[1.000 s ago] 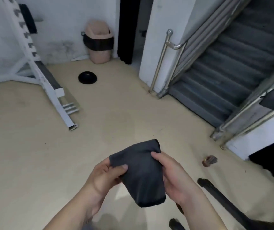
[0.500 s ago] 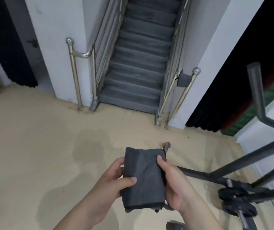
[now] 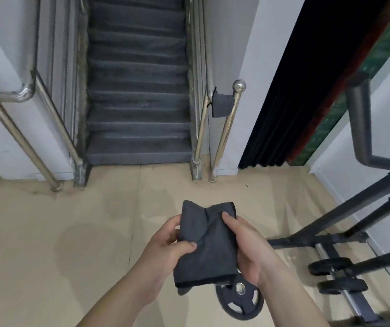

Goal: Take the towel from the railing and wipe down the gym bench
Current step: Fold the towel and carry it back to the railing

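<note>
Since a moment ago the grey carpeted stairs (image 3: 137, 95) have come closer and now sit straight ahead, and the top of the folded dark grey cloth towel (image 3: 203, 253) has bunched into a dent. Both hands hold the soft towel low in the middle: the left hand (image 3: 165, 249) pinches its left edge with the thumb on front, and the right hand (image 3: 248, 251) wraps round its right side.

Under the towel a round black weight plate (image 3: 241, 303) lies flat on the smooth tan floor (image 3: 47, 232). To the right stands a black metal tube frame (image 3: 360, 119), with a bar with small black discs (image 3: 340, 277) on the floor by it. Farther off, a shiny round metal railing (image 3: 227, 128) stands at the foot of the stairs — a second small grey cloth (image 3: 221, 106) hangs on it, near its ball top.
</note>
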`<control>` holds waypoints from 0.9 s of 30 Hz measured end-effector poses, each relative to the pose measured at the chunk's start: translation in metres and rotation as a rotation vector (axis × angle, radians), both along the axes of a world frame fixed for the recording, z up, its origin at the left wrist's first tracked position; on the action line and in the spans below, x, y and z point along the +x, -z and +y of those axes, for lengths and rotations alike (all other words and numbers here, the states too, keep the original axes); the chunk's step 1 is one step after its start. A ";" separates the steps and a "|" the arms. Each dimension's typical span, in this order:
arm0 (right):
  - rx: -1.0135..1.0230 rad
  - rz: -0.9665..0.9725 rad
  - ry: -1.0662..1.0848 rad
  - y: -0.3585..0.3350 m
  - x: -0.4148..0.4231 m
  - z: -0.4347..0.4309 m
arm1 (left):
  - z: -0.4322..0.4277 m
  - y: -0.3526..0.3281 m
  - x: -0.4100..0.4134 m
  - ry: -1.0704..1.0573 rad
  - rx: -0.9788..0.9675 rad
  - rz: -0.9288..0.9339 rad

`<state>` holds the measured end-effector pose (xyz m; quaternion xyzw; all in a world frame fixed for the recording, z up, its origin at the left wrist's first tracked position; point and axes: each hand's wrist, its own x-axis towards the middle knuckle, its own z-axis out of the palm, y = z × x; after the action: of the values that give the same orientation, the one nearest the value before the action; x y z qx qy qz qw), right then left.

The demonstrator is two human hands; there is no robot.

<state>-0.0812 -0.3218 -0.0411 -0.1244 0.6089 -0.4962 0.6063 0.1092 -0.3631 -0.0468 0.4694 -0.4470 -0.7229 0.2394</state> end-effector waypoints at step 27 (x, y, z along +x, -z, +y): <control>-0.007 0.158 0.330 0.016 -0.281 -0.584 | -0.669 0.040 -0.312 0.247 0.135 -0.157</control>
<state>-0.3619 -0.9059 -0.0574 -0.0634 0.6650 -0.5797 0.4666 -0.2027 -1.0325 -0.0866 0.4810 -0.4692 -0.7362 0.0810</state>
